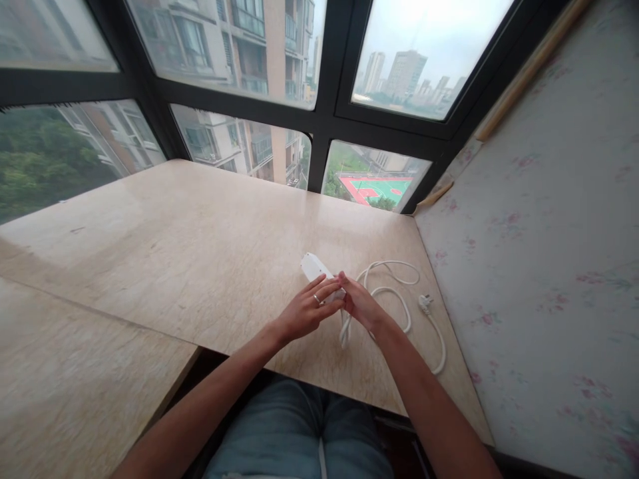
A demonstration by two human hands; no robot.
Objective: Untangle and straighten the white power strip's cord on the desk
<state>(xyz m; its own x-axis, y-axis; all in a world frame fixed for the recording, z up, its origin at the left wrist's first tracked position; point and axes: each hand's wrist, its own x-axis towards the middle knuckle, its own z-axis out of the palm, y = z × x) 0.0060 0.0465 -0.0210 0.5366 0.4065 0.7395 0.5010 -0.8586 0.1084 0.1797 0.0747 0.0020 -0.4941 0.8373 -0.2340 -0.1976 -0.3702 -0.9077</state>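
Observation:
A white power strip (313,266) lies slanted over the tan stone-look ledge, its far end pointing up and left. Across its near part stretch the spread fingers of my left hand (308,310), which wears a ring and touches the strip from above. My right hand (360,303) is closed around the strip's near end, its fingertips close to those of the left. The hands cover much of the strip's near half. A white cord (345,331) hangs in a bend just below them.
To the right, the cord's loops (407,306) spread over the ledge (200,233), with a white plug (425,303) close to the flowered wall (529,266). Dark-framed windows (317,126) border the far side. A ledge seam and corner (197,349) lie at left.

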